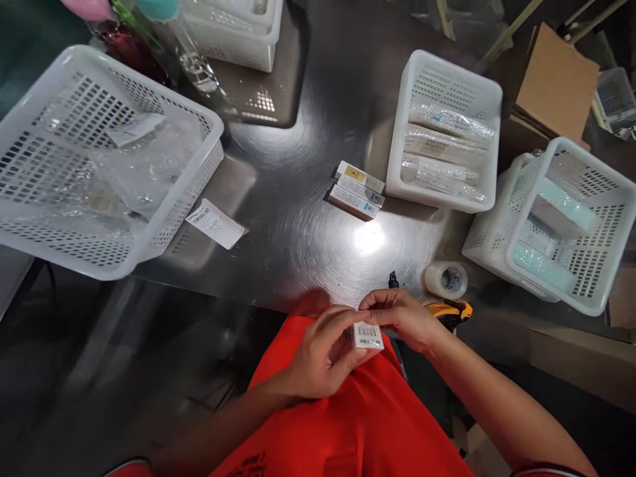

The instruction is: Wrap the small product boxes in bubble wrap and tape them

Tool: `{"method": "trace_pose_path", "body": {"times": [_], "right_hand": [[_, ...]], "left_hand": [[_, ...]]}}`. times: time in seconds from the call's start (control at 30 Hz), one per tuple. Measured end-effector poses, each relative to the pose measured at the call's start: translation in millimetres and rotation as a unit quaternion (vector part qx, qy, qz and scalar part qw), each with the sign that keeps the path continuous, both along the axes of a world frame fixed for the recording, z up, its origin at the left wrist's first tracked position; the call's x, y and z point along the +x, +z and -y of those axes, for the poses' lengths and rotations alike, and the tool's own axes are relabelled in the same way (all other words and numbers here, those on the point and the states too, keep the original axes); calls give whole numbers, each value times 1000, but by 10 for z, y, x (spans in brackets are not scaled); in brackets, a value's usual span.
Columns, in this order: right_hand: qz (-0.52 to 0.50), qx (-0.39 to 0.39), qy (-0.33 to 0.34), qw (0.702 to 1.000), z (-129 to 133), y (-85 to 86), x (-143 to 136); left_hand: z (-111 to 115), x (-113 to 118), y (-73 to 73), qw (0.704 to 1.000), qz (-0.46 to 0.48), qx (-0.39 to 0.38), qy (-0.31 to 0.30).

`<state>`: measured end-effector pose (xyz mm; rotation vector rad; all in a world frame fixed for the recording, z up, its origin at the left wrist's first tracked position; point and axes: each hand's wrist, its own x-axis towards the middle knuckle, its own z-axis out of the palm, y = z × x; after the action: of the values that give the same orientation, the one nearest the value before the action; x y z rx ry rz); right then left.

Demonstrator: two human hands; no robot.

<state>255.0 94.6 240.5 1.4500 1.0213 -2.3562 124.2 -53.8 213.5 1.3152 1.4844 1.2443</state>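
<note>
Close to my body, in front of the red apron (318,424), my left hand (320,354) is wrapped round a small white box (368,336) with printed text and a barcode on its end. My right hand (397,315) is closed at the box's far edge, its thumb and fingertips pinched together; what lies between them is too small to make out. Farther up the metal table, several slim printed cartons (356,190) lie side by side. A paper slip (216,223) with a barcode rests to the left of them.
A large white basket (211,142) with clear plastic wrap stands at left, near bottles (191,59). At right are a basket (405,132) of bubble-wrapped packs and another (509,245) with pale blue boxes. A tape roll (447,279) and an orange-black cutter (450,311) lie by my right arm.
</note>
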Motion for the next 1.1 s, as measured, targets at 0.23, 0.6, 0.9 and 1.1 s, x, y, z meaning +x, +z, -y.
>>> {"method": "trace_pose_path", "body": {"times": [0.23,0.6,0.9,1.1], "right_hand": [[-30,-108,-107,988,220,-197,25],[-133,683,151,702,363,-73,230],[-141,825,137,529,408,-421,185],[-85,682,-1,726,625,-515,96]], "left_hand": [[13,-28,-62,1000,-9,25,6],[-72,-145,-205,999,22,-4,46],[-152,-222,-345,996,63,-61,-27],[-204,-257,-489,994,69,-75,29]]}}
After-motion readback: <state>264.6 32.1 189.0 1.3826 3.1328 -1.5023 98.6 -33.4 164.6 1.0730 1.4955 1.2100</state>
